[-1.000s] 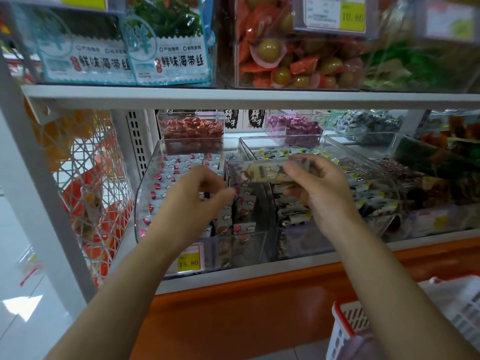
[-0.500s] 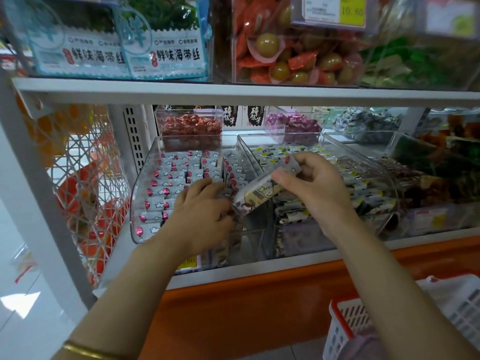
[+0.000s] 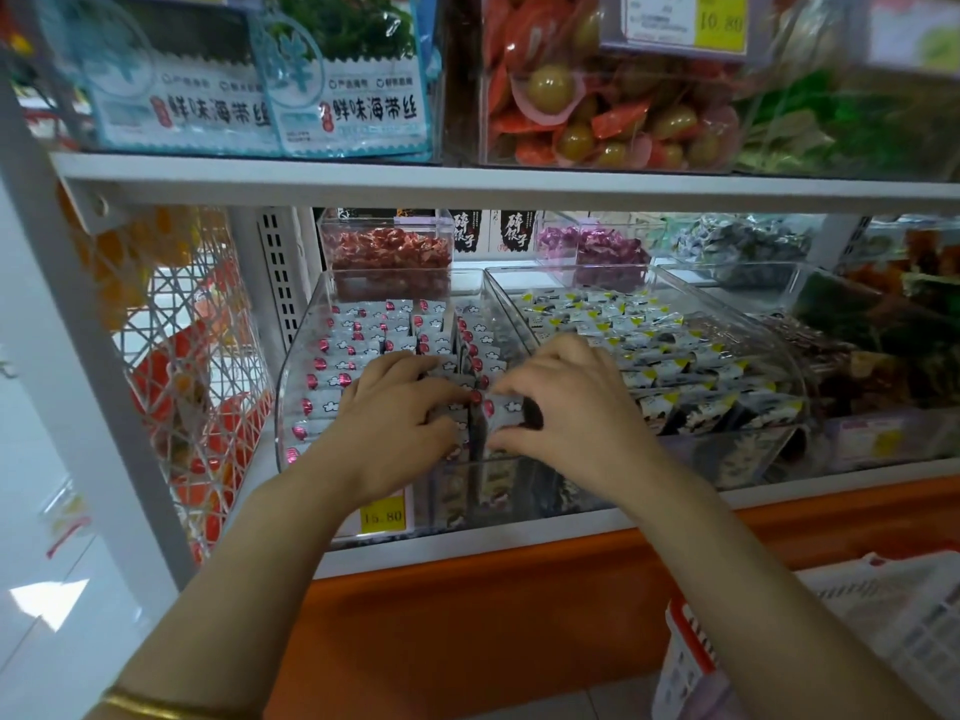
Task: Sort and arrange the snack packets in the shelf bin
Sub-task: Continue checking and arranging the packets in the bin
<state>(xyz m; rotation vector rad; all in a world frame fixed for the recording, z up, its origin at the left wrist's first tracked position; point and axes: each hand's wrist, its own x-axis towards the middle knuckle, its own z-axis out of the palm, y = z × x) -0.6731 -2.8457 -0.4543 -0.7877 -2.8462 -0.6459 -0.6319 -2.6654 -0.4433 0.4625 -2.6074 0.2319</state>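
I stand before a white shelf (image 3: 467,552) in a shop, with an orange panel (image 3: 467,631) under it. A wire mesh side (image 3: 192,356) is well left of my left grip, and a white basket with a red rim (image 3: 883,631) is low, to the right of my right grip. Both grips are in the clear bin (image 3: 283,418). My right grip (image 3: 566,407) pinches one snack packet (image 3: 506,410) upright between thumb and fingers. My left grip (image 3: 400,423), fingers curled, holds the row of packets (image 3: 475,356) just beside it. The packets are pale grey, each with a red dot and a small white cloud.
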